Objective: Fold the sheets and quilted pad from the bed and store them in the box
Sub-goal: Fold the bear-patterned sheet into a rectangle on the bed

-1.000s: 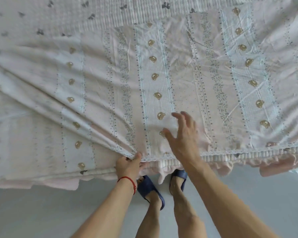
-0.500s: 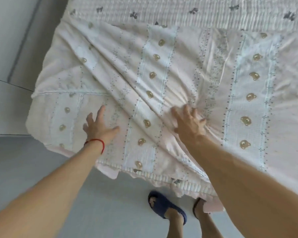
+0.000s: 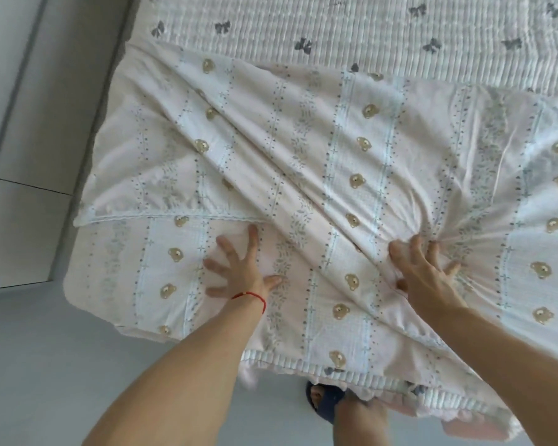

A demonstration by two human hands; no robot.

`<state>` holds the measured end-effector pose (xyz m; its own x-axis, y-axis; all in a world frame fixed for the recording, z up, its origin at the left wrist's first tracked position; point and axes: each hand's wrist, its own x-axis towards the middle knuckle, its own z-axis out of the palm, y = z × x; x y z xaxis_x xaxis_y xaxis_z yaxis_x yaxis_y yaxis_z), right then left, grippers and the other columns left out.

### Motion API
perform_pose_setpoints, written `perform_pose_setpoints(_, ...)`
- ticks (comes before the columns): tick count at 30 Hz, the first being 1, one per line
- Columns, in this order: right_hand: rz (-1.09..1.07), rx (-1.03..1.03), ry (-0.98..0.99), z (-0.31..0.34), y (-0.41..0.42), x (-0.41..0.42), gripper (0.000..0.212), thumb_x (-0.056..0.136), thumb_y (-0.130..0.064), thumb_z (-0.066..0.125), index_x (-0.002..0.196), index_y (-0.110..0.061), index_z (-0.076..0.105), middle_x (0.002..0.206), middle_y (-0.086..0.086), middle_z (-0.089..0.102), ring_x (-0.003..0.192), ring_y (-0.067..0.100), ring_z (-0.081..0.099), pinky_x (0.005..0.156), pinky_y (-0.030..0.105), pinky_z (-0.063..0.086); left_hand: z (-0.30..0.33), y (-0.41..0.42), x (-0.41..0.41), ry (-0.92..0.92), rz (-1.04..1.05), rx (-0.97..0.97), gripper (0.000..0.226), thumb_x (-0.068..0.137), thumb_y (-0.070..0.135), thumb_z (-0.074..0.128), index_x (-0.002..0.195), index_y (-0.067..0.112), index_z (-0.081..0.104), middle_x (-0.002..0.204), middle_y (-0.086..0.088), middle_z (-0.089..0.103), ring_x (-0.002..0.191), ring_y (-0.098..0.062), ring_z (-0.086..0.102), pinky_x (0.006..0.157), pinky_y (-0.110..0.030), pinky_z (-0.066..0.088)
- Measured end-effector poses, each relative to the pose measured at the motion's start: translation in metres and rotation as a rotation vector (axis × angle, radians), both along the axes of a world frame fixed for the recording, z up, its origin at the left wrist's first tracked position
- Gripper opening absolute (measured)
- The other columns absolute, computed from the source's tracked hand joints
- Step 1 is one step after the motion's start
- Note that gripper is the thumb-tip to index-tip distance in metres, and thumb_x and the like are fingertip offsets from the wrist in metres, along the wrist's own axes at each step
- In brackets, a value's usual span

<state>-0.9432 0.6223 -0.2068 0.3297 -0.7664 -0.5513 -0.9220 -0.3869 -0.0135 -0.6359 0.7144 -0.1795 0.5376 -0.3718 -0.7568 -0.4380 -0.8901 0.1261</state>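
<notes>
Sheet [image 3: 351, 162]: pale pink and white cotton, printed in lengthwise stripes of small bear faces, dotted lines and leafy sprigs. Lies spread over the near part of the bed, partly doubled over on itself; the upper layer's stitched hem runs across to the left of the left hand, with the lower layer showing nearer the bed's edge. Long diagonal creases cross the sheet from its far left corner down toward the right hand.

Quilted pad [image 3: 335, 24]: white, ribbed, dotted with small grey bows. Lies under the sheet, bare beyond the sheet's far edge; its ribbed border also shows below the sheet's near edge.

Left hand [image 3: 239, 272]: fingers straight and spread wide, palm flat on the lower layer of the sheet, just near of the hem. Red string bracelet [image 3: 250, 297] on the wrist.

Right hand [image 3: 426, 272]: pressed down on the sheet to the right of the left hand, fingers spread and bent slightly at the tips, cloth bunched in radiating wrinkles around them; whether any cloth is pinched, I cannot tell.

Slipper [image 3: 326, 405]: dark blue, on a foot standing on the floor just under the sheet's near edge.

Floor [image 3: 45, 365]: grey, smooth, to the left of and nearer than the sheet.

Wall panels [image 3: 20, 123]: light grey, to the left of the sheet.
</notes>
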Motion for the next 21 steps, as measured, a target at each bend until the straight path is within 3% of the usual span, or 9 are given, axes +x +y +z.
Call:
perform_pose_setpoints(4,0.007,0.013,0.080,0.006,0.004,0.006,0.085,0.086,0.021,0.056,0.150,-0.025,0.022,0.159,0.022,0.018,0.148,0.060,0.012,0.096,0.090,0.024,-0.001,0.000,0.003,-0.023,-0.093,0.047,0.122,0.077,0.052,0.081,0.147,0.064,-0.017,0.162,-0.002,-0.038,0.149,-0.050,-0.022,0.106,-0.083,0.016)
perform_pose_setpoints(7,-0.027,0.032,0.086,0.005,0.001,0.007,0.082,0.090,0.023,0.045,0.151,-0.027,0.022,0.160,0.016,0.012,0.152,0.054,0.004,0.105,0.086,0.016,0.001,-0.003,0.009,0.030,-0.115,0.060,0.121,0.078,0.051,0.081,0.148,0.064,-0.018,0.160,-0.004,-0.040,0.148,-0.050,-0.022,0.106,-0.083,0.016)
perform_pose_setpoints(10,-0.098,0.020,0.084,0.012,0.004,0.014,0.079,0.095,0.011,0.055,0.150,-0.032,0.019,0.163,0.010,0.009,0.154,0.048,0.003,0.109,0.083,0.012,0.006,-0.005,0.017,0.089,-0.154,0.103,0.121,0.078,0.051,0.081,0.147,0.065,-0.017,0.160,-0.005,-0.041,0.148,-0.051,-0.022,0.107,-0.082,0.019)
perform_pose_setpoints(12,-0.138,0.024,0.123,0.022,0.003,0.025,0.079,0.090,0.007,0.064,0.145,-0.032,0.022,0.161,0.011,0.014,0.152,0.047,0.012,0.107,0.084,0.020,0.010,-0.009,0.025,0.156,-0.169,0.138,0.124,0.076,0.050,0.084,0.146,0.066,-0.017,0.160,-0.006,-0.039,0.147,-0.054,-0.021,0.107,-0.080,0.024)
perform_pose_setpoints(14,-0.187,-0.004,0.108,0.025,0.001,0.031,0.075,0.088,0.006,0.063,0.141,-0.033,0.027,0.161,0.012,0.016,0.151,0.045,0.013,0.108,0.082,0.023,0.015,-0.011,0.036,0.189,-0.234,0.128,0.124,0.077,0.044,0.086,0.148,0.064,-0.014,0.163,-0.009,-0.032,0.149,-0.056,-0.008,0.111,-0.071,0.029)
perform_pose_setpoints(16,-0.332,0.027,0.000,0.029,0.006,0.036,0.078,0.093,0.001,0.059,0.149,-0.044,0.026,0.170,0.004,0.004,0.156,0.037,0.001,0.116,0.077,0.006,0.026,-0.009,0.055,0.162,-0.276,0.020,0.107,0.085,0.037,0.081,0.155,0.058,0.003,0.170,-0.011,-0.004,0.148,-0.046,0.027,0.111,-0.051,0.040)
perform_pose_setpoints(18,-0.576,-0.023,-0.194,0.044,0.027,0.048,0.076,0.101,-0.015,0.056,0.159,-0.046,0.019,0.172,-0.002,-0.001,0.158,0.031,-0.002,0.121,0.067,-0.001,0.032,-0.001,0.081,0.070,-0.075,-0.162,0.075,0.087,0.036,0.077,0.151,0.045,0.040,0.157,0.000,0.046,0.131,-0.028,0.056,0.102,-0.034,0.048)
perform_pose_setpoints(20,-0.780,-0.301,-0.431,0.061,0.063,0.079,0.056,0.103,-0.018,0.054,0.155,-0.031,0.040,0.167,0.006,0.028,0.152,0.029,0.025,0.122,0.060,0.026,0.036,-0.005,0.111,0.008,0.383,-0.308,0.042,0.084,0.043,0.077,0.122,0.028,0.071,0.122,0.000,0.073,0.103,-0.024,0.071,0.090,-0.031,0.055)
perform_pose_setpoints(21,-0.829,-0.401,-0.534,0.071,0.080,0.103,0.046,0.102,-0.014,0.053,0.147,-0.023,0.052,0.157,0.007,0.043,0.142,0.028,0.041,0.115,0.054,0.040,0.036,-0.012,0.127,0.084,0.633,-0.370,0.035,0.083,0.044,0.079,0.110,0.020,0.074,0.107,-0.006,0.077,0.088,-0.024,0.073,0.080,-0.033,0.059)
